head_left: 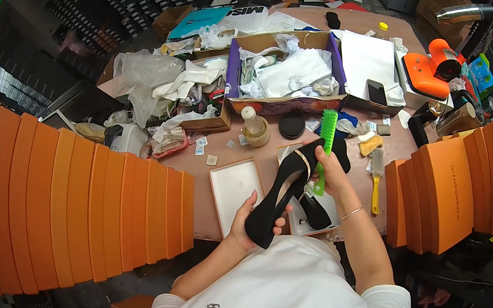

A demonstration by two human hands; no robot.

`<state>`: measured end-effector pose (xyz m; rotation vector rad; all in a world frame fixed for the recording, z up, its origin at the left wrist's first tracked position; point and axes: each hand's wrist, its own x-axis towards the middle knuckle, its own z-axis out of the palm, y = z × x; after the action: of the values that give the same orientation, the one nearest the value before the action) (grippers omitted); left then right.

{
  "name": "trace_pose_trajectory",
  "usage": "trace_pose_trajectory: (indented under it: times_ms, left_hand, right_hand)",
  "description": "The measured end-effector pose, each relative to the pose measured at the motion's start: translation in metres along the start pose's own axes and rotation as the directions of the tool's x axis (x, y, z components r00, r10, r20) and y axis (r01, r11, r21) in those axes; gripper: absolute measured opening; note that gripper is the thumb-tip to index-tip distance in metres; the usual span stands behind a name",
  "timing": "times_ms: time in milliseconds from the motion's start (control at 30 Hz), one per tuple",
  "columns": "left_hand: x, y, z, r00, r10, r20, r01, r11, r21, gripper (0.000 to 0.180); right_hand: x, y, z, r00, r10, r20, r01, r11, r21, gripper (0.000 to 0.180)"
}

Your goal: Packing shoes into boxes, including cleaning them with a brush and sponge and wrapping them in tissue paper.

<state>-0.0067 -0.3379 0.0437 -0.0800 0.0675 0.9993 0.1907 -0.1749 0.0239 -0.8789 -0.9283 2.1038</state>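
Observation:
A black shoe [267, 214] with a gold-coloured trim is held aslant in front of me, toe low and toward me. My left hand [241, 222] is closed round its toe end. In my right hand [334, 175] a bright green brush [328, 127] stands nearly upright, fingers wrapped round it beside the shoe's upper end. Whether those fingers also grip the shoe, I cannot tell. Under my hands, a second black shoe [316, 214] lies in an open box with a pale inside [298, 224]. Left of it rests a shallow white-lined box part [230, 183].
Rows of orange shoeboxes [74, 198] flank me left, and more orange boxes [445, 190] right. A purple carton [234, 66] of white cloths stands ahead. Nearby are a bottle [255, 126], a round black tin [292, 126], a yellow-handled brush [376, 180], and an orange machine [421, 75].

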Motion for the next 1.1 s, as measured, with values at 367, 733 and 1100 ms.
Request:
trace_pose_trajectory:
  times_ms: [367, 733, 1100]
  left_hand:
    - [0.011, 0.013, 0.024, 0.832, 0.469, -0.298, -0.115, 0.67, 0.733, 0.087]
    - [0.009, 0.03, 0.011, 0.721, 0.693, 0.021, -0.158, 0.135, 0.978, 0.084]
    - [0.012, 0.028, 0.032, 0.535, 0.845, 0.007, -0.393, 0.241, 0.887, 0.082]
  right_hand:
    - [-0.048, -0.044, 0.022, 0.785, -0.355, 0.507, 0.329, -0.455, -0.828, 0.044]
    - [-0.04, -0.063, 0.063, 0.682, -0.597, 0.422, 0.368, -0.219, -0.904, 0.039]
    - [-0.043, -0.003, 0.126, 0.743, -0.543, 0.391, 0.517, 0.095, -0.85, 0.043]
